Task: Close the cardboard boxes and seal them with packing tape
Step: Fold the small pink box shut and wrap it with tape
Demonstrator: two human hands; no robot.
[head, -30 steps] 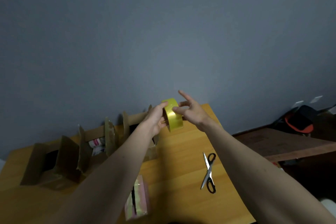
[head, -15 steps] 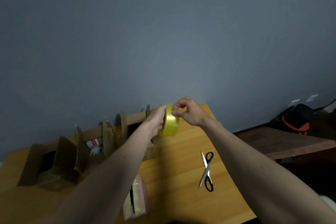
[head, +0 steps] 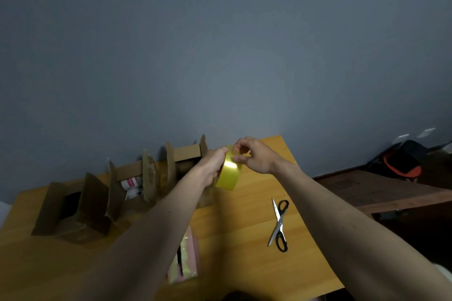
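A yellow roll of packing tape [head: 229,171] is held up above the wooden table [head: 244,222]. My left hand [head: 212,164] grips the roll from its left side. My right hand [head: 254,155] has its thumb and fingers curled at the roll's top edge, pinching at the tape there. Three open cardboard boxes stand along the back of the table: a left box [head: 61,205], a middle box [head: 132,178] with white items inside, and a right box [head: 187,154] partly hidden behind my left hand.
Black-handled scissors [head: 280,223] lie on the table to the right of my arms. A pink and yellow packet [head: 186,262] lies near the front edge under my left forearm. A wooden board [head: 381,190] and an orange-black object [head: 403,161] lie beyond the table's right edge.
My right hand's fingers went from spread to curled at the top edge of the tape roll. The roll turned and lowered slightly. The view shifted a little.
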